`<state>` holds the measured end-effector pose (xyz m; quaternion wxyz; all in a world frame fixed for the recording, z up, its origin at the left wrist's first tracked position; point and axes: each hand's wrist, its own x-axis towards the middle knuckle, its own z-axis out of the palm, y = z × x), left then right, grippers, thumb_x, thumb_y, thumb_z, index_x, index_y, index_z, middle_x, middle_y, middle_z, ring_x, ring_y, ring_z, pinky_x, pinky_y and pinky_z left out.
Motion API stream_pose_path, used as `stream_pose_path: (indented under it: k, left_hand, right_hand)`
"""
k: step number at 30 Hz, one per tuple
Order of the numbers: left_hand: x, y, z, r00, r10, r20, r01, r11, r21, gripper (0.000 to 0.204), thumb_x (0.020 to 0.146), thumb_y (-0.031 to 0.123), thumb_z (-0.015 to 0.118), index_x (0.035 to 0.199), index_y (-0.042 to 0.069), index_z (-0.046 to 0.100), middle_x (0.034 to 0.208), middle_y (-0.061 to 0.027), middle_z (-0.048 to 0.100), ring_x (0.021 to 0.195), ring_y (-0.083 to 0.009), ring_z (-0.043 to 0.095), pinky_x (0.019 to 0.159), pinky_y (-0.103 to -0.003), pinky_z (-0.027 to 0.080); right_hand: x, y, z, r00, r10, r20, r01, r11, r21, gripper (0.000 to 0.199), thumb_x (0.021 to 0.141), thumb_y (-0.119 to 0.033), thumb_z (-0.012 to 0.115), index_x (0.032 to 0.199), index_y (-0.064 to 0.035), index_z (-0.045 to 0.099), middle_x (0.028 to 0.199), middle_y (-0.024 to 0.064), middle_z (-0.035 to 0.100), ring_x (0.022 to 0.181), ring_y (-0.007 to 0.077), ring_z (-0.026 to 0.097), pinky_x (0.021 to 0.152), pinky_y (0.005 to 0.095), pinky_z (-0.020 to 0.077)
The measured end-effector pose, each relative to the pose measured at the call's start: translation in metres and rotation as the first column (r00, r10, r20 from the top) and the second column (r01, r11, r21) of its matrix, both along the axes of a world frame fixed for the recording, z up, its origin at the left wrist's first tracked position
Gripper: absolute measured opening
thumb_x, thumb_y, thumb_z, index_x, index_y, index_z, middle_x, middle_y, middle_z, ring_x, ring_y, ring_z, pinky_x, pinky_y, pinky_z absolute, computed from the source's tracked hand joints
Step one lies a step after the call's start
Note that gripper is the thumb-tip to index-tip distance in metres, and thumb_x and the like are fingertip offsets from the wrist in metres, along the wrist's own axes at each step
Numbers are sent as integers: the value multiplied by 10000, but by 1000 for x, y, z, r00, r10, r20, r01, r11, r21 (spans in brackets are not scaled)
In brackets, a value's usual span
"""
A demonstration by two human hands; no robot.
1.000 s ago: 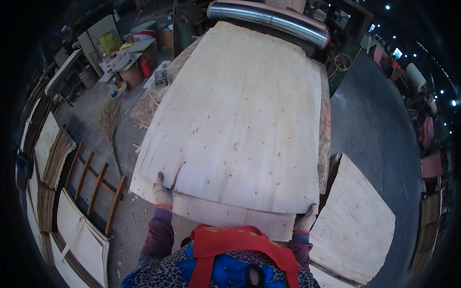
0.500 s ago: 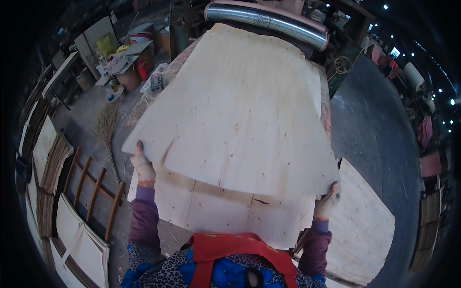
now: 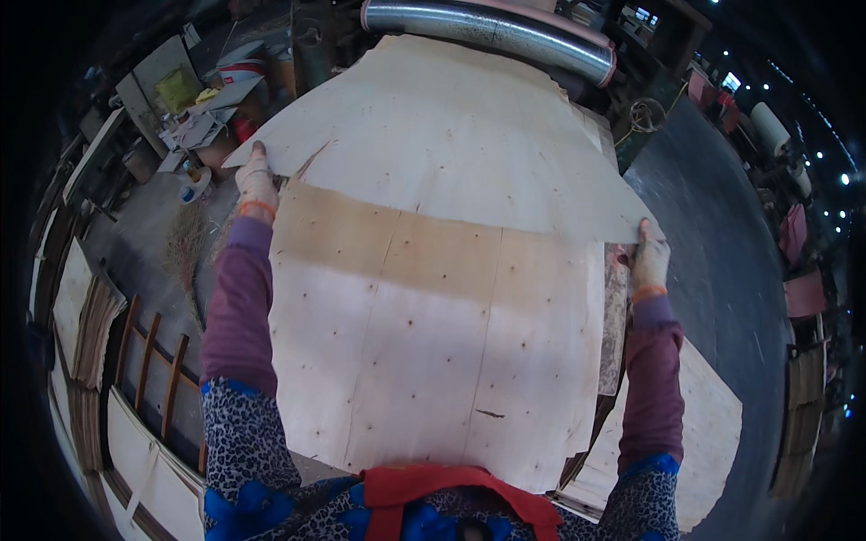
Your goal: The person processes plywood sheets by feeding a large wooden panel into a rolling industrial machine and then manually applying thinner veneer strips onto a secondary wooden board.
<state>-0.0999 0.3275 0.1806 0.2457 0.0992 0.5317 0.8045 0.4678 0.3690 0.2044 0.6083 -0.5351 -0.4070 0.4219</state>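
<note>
At twelve o'clock I see a long shiny metal roller (image 3: 492, 32). At ten o'clock there is a messy bench (image 3: 194, 117) with a yellow thing on it. A wooden frame (image 3: 149, 370) leans at eight o'clock beside stacked thin boards (image 3: 86, 316). At four o'clock a pale board (image 3: 708, 433) lies on the dark floor (image 3: 722, 261).
</note>
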Motion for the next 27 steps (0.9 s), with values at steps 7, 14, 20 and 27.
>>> stream_pose_path:
  k: [7, 14, 20, 27]
  left_hand:
    - [-18, 116, -63, 942, -170, 288, 157, 985, 67, 335, 841, 244, 579, 1141, 138, 477, 1153, -78, 500, 977, -291, 508, 669, -451, 486]
    - [72, 33, -121, 864, -445, -237, 399, 891, -219, 358, 817, 218, 605, 1110, 24, 537, 1039, -60, 580, 830, -166, 579, 685, -266, 448]
    - [167, -84, -191, 772, -542, -331, 434, 831, -349, 237, 831, 143, 569, 999, -22, 596, 928, -82, 628, 828, -157, 595, 741, -257, 468]
    - [227, -204, -195, 755, -587, -291, 484, 799, -357, 221, 849, 132, 537, 994, -28, 586, 915, -99, 626, 814, -167, 599, 763, -268, 475]
  right_hand:
    - [-1, 106, -67, 938, 327, -115, -341, 929, -141, 292, 821, -191, 580, 1026, -9, 478, 832, 95, 595, 726, 217, 598, 562, 345, 506]
    - [-24, -8, -129, 686, 323, 652, -451, 892, 34, 431, 804, -209, 587, 1182, -38, 470, 1103, 136, 560, 909, 197, 573, 763, 318, 443]
    - [-25, -221, -186, -159, 343, 926, -766, 549, -334, 432, 784, -280, 529, 1153, -58, 496, 1309, 129, 378, 1250, 262, 304, 1027, 488, 200]
    - [94, -402, -183, -299, 796, 527, -488, 347, -801, 377, 788, -408, 505, 619, -98, 637, 593, 101, 584, 589, 293, 577, 540, 425, 444]
